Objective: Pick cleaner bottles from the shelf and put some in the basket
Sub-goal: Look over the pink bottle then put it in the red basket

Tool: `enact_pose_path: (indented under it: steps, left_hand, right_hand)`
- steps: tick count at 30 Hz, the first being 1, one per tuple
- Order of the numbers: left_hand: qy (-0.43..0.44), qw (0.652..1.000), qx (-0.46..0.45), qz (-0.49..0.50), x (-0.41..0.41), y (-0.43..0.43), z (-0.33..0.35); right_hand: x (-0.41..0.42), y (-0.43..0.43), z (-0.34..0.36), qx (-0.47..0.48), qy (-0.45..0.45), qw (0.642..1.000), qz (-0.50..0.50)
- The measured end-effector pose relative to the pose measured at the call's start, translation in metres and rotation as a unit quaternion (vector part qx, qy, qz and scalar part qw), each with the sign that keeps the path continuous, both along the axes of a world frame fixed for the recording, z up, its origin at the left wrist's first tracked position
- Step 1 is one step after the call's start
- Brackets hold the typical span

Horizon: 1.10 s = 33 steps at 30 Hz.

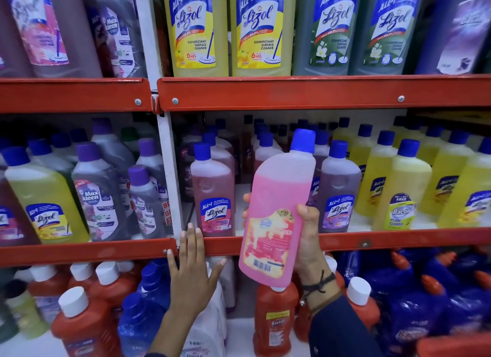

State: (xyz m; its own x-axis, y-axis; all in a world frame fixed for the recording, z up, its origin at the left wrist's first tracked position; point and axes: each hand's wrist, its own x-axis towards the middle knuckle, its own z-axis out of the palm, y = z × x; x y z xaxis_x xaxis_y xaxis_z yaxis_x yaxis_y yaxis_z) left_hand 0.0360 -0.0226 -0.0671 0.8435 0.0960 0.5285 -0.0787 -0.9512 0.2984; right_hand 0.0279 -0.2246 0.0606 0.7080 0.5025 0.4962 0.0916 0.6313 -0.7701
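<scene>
- My right hand [308,239] is wrapped around a pink cleaner bottle [273,213], thumb on the right edge, fingertips showing past the left edge. Grip sits about mid-body, at the top of the label.
- Pink bottle is tilted, blue cap [303,140] leaning up and to the right, base down near the wrist. It hangs clear in front of the middle shelf, not resting on anything.
- Its label faces me: pale yellow and pink, barcode near the bottom. Print is too blurred for me to read.
- My left hand [190,271] is flat and spread wide, holding nothing. Fingertips reach up onto the red shelf lip [398,241] by the white upright post [170,176].
- Dark cord bands [318,285] on the right wrist, dark sleeve [342,330] below them.
- Middle shelf behind the bottle: a reddish Lizol bottle [214,194] to the left, a purple Lizol bottle [338,189] to the right, yellow bottles [403,189] further right.
- Top shelf: two large yellow Lizol bottles [228,29], with green ones [356,29] beside them.
- Bottom shelf: orange bottles with white caps [275,322] directly under the held bottle, blue bottles [414,290] to the right.
- No basket in my view.
</scene>
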Motion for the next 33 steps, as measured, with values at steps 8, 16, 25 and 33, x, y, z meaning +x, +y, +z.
enact_pose_path:
  steps: [8, 16, 25, 33]
  left_hand:
    - [-0.012, 1.000, -0.009, -0.001, 0.004, 0.002, -0.004]
    - [-0.016, 1.000, 0.001, 0.008, 0.006, 0.003, -0.008]
    - [-0.103, 0.939, -0.258, -0.201, -0.035, -0.043, 0.058]
    - [-0.031, 0.861, -0.277, -0.426, -0.049, -0.155, 0.120]
  right_hand:
    - [0.002, 0.004, -0.002, -0.126, -0.094, 0.921, -0.357]
    - [0.005, 0.003, -0.008, -0.144, -0.132, 0.885, -0.422]
    - [0.001, -0.015, -0.004, -0.136, -0.113, 0.880, -0.441]
    - [-0.033, -0.114, 0.010, -0.167, -0.081, 0.900, -0.394]
